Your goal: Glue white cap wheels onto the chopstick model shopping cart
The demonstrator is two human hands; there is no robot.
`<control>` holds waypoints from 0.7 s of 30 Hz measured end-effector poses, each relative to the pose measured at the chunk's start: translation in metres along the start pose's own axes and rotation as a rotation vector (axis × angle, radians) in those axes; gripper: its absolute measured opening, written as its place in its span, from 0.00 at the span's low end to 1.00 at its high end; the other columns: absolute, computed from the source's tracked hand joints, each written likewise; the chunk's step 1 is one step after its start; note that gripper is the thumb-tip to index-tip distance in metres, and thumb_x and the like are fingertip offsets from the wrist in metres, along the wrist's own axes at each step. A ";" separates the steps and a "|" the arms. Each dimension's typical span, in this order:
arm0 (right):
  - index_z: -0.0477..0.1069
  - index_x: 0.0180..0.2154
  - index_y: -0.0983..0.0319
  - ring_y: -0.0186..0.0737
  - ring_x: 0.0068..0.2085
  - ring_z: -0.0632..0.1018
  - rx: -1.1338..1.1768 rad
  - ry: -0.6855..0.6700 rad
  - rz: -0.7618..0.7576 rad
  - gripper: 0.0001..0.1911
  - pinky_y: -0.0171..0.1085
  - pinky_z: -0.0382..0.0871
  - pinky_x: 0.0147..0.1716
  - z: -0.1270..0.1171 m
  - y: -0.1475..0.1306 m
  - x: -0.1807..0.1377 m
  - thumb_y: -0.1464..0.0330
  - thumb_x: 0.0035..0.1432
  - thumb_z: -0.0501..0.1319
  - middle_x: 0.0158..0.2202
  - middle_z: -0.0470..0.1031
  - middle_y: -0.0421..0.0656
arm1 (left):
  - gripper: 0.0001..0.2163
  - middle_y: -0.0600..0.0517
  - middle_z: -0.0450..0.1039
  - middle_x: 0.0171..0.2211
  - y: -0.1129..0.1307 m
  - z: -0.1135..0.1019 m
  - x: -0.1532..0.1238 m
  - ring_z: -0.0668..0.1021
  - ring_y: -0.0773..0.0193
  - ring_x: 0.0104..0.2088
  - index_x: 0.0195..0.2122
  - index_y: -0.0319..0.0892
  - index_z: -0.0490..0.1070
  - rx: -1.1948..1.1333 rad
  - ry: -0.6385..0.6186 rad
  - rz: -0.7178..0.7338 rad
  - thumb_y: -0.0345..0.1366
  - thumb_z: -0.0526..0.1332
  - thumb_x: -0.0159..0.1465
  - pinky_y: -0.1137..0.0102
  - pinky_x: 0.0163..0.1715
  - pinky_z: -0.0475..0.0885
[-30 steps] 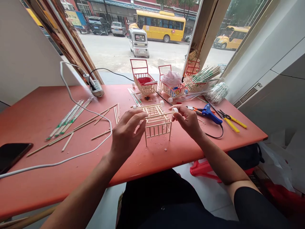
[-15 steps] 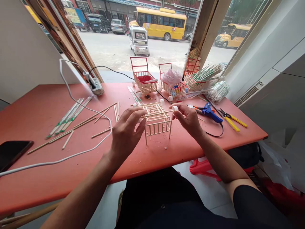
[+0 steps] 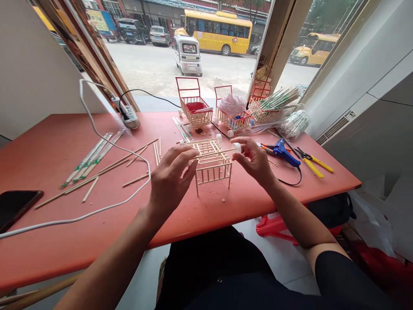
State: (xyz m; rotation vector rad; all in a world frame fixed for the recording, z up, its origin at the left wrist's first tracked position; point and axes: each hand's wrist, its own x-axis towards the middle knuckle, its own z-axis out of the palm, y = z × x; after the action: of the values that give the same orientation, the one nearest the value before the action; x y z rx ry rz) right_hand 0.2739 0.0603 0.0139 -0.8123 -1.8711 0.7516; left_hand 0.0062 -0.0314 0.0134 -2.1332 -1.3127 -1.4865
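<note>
A thin wooden stick (image 3: 213, 154) lies across the top of a small upside-down cart frame (image 3: 213, 173) built from chopstick-like sticks, its legs on the table. My left hand (image 3: 174, 172) pinches the stick's left end; a bit of white shows between those fingers, mostly hidden. At the right end, my right hand (image 3: 253, 159) grips a white cap-like wheel (image 3: 236, 147) between thumb and fingers. Another white wheel (image 3: 219, 138) sits at the frame's far right corner. Whether the stick touches the frame I cannot tell.
Behind stand finished little carts (image 3: 196, 110) with red handles. On the right lie a blue glue gun (image 3: 285, 153) and yellow-handled pliers (image 3: 314, 162). Loose sticks (image 3: 93, 178), wrapped chopsticks (image 3: 92, 159), a white cable (image 3: 106, 204) and a phone (image 3: 19, 206) are on the left.
My right hand's fingers have shifted slightly on the white wheel, which shows more of its side. The left hand holds nearly the same position.
</note>
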 end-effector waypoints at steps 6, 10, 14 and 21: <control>0.80 0.55 0.57 0.34 0.30 0.69 -0.023 0.002 -0.009 0.32 0.35 0.66 0.30 0.000 -0.001 0.000 0.38 0.67 0.72 0.33 0.74 0.36 | 0.08 0.49 0.87 0.52 0.001 0.000 0.001 0.89 0.57 0.54 0.55 0.50 0.79 -0.003 0.016 0.018 0.30 0.65 0.78 0.62 0.60 0.84; 0.81 0.54 0.56 0.34 0.31 0.70 -0.042 0.003 -0.005 0.33 0.35 0.66 0.30 0.000 -0.003 0.001 0.37 0.66 0.73 0.33 0.75 0.36 | 0.09 0.50 0.87 0.52 0.000 0.000 0.001 0.89 0.56 0.55 0.55 0.51 0.80 -0.021 0.001 -0.006 0.31 0.66 0.78 0.60 0.62 0.84; 0.81 0.54 0.56 0.35 0.31 0.70 -0.066 0.004 -0.013 0.32 0.35 0.66 0.30 0.000 -0.003 0.001 0.36 0.67 0.71 0.33 0.73 0.36 | 0.07 0.49 0.87 0.53 0.000 -0.001 0.001 0.89 0.57 0.51 0.54 0.50 0.80 0.015 -0.023 -0.029 0.34 0.64 0.79 0.60 0.59 0.85; 0.81 0.54 0.56 0.35 0.32 0.70 -0.061 0.013 -0.018 0.32 0.35 0.66 0.30 0.000 0.000 0.001 0.37 0.67 0.72 0.33 0.73 0.36 | 0.06 0.49 0.87 0.53 0.002 -0.001 0.002 0.88 0.57 0.53 0.54 0.50 0.80 0.023 -0.016 -0.028 0.35 0.64 0.80 0.61 0.58 0.85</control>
State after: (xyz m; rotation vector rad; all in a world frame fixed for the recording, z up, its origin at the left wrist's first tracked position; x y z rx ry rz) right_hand 0.2734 0.0610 0.0141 -0.8359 -1.8958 0.6791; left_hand 0.0071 -0.0320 0.0157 -2.1256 -1.3644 -1.4607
